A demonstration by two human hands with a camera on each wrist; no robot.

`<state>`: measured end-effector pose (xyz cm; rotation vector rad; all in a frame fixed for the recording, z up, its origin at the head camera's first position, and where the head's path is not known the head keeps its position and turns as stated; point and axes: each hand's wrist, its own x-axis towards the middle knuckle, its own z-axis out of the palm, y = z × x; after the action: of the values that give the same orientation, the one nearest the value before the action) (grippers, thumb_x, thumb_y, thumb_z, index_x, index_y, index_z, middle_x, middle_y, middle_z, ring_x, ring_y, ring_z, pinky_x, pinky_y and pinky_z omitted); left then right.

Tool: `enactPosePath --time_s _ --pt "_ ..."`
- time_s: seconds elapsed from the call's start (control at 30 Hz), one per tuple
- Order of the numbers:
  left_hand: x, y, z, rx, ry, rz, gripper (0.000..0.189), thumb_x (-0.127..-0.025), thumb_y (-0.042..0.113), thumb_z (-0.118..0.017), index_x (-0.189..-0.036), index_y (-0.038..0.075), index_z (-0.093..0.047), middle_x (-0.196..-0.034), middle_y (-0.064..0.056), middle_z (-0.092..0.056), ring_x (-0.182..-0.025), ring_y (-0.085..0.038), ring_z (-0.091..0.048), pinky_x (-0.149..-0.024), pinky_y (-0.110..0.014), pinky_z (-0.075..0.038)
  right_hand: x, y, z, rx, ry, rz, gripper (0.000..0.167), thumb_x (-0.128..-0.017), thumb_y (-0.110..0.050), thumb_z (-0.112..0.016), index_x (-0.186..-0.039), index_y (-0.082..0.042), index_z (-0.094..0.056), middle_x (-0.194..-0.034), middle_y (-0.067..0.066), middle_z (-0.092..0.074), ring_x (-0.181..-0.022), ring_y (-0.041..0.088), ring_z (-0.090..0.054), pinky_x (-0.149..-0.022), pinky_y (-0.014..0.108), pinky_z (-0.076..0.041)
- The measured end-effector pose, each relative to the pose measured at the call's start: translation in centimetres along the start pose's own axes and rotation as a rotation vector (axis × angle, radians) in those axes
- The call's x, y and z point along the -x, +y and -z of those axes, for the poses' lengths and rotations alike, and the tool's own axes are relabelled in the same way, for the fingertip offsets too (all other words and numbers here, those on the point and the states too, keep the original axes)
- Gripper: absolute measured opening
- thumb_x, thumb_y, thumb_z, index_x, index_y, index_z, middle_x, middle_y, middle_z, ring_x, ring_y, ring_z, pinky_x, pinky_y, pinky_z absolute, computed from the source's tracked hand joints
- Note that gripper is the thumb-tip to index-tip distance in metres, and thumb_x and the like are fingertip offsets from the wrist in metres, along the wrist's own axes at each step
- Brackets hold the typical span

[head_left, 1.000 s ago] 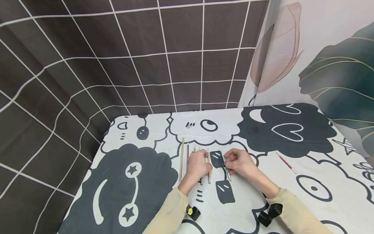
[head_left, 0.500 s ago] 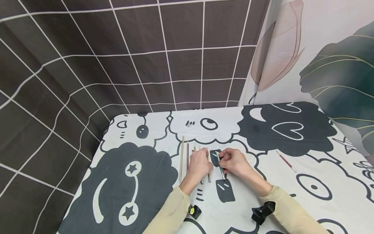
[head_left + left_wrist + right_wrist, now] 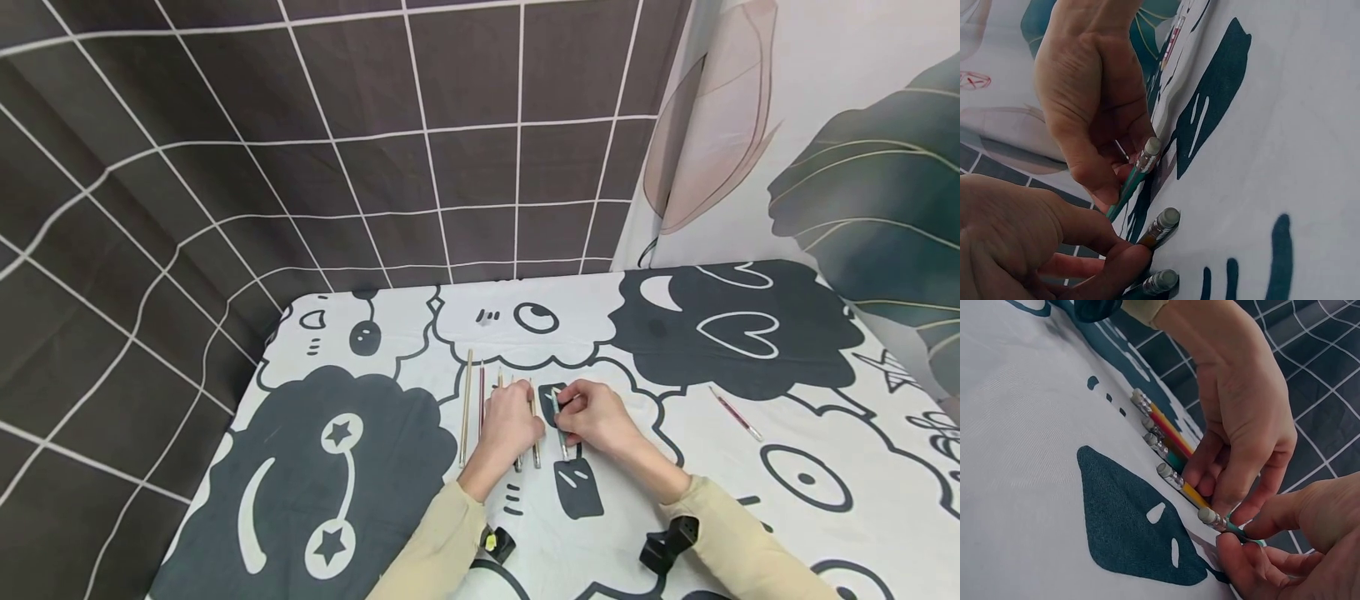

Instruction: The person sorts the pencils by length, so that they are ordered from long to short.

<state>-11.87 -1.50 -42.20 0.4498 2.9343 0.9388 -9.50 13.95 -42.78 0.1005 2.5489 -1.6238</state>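
Note:
My right hand [image 3: 600, 418] pinches a teal pencil [image 3: 1124, 199] between thumb and fingers, its white eraser end toward me, just above or on the cloth; which, I cannot tell. To its left, my left hand [image 3: 512, 423] pinches a yellow pencil [image 3: 1191, 494] that lies alongside. Beneath and left of that hand, more pencils form a rough row, among them a second teal pencil [image 3: 1172, 459], partly hidden by the fingers. Further left in the row are a red pencil [image 3: 482, 400] and a longer gold-coloured stick [image 3: 467, 408], roughly parallel.
Another red pencil [image 3: 737, 414] lies alone, slanted, at the right of the table. A white cloth [image 3: 630, 517] with dark cartoon shapes covers the tabletop. Behind hangs a dark curtain [image 3: 465, 167] with a white grid; a leaf-print curtain [image 3: 870, 200] hangs at right.
My right hand has moved left with the teal pencil, bringing it nearer the row. My left hand has stayed nearly in place at the yellow pencil.

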Motion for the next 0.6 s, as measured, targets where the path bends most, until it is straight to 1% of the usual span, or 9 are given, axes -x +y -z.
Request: enactPosePath --time_s 0.33,0.43,0.6 --pt "0.08 -0.21 -0.14 -0.023 0.012 -0.018 0.022 -0.067 -0.001 -0.075 -0.087 0.003 -0.066 -0.070 -0.007 -0.062 -0.063 -0.024 -0.058 -0.052 -0.030 -0.044 0.09 -0.08 -0.76 0.020 0.031 0.028 0.019 -0.074 0.008 -0.066 -0.092 0.005 -0.062 -0.067 0.004 -0.062 -0.049 0.020 -0.065 -0.050 0.031 -0.056" --pt "0.09 -0.26 -0.18 -0.018 0.011 -0.015 0.023 -0.067 0.000 -0.075 -0.088 0.002 -0.067 -0.070 -0.007 -0.062 -0.063 -0.024 -0.059 -0.052 -0.030 -0.044 0.12 -0.09 -0.85 0.055 0.036 0.040 0.018 -0.073 0.007 -0.065 -0.091 0.005 -0.062 -0.067 0.004 -0.061 -0.048 0.019 -0.065 -0.049 0.030 -0.055" --pt "0.11 -0.22 -0.12 -0.022 0.011 -0.007 0.024 -0.067 0.000 -0.075 -0.090 0.002 -0.068 -0.074 -0.010 -0.065 -0.066 -0.026 -0.061 -0.054 -0.031 -0.046 -0.05 -0.13 -0.91 0.109 0.033 0.058 0.017 -0.073 0.007 -0.065 -0.090 0.004 -0.063 -0.067 0.003 -0.061 -0.048 0.017 -0.064 -0.048 0.028 -0.053"
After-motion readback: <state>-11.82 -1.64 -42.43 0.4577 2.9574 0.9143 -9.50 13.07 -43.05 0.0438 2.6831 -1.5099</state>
